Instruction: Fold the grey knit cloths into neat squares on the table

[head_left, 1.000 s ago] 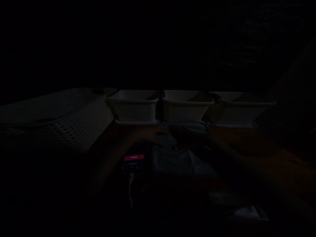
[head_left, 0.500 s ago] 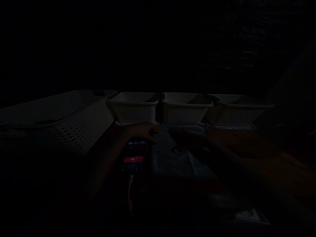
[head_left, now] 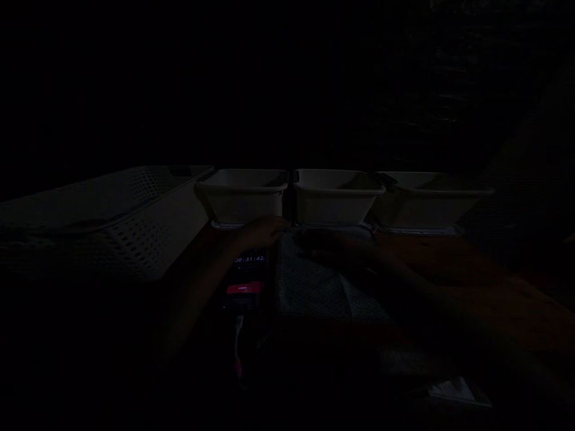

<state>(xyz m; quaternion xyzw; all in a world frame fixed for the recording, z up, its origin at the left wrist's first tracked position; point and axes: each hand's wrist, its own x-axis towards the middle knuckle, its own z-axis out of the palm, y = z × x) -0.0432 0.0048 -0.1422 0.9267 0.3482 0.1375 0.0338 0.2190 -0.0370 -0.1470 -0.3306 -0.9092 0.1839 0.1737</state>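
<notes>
The scene is very dark. My left hand [head_left: 263,232] rests at the far left corner of a pale patterned cloth [head_left: 314,287] lying on the wooden table, its fingers curled at the cloth's edge. My right hand [head_left: 332,248] lies on the cloth's far edge, too dim for me to make out its fingers. A phone [head_left: 246,281] with a lit timer and a red button lies just left of the cloth, below my left hand.
Three white tubs [head_left: 335,197] stand in a row along the far side of the table. A large perforated white basket [head_left: 112,221] sits at the left. A cable [head_left: 236,344] runs from the phone toward me. Some white paper [head_left: 456,389] lies at the lower right.
My left hand has moved left and farther away, off the cloth's middle to its far left corner, uncovering the phone's timer. My right hand has slid slightly farther along the cloth.
</notes>
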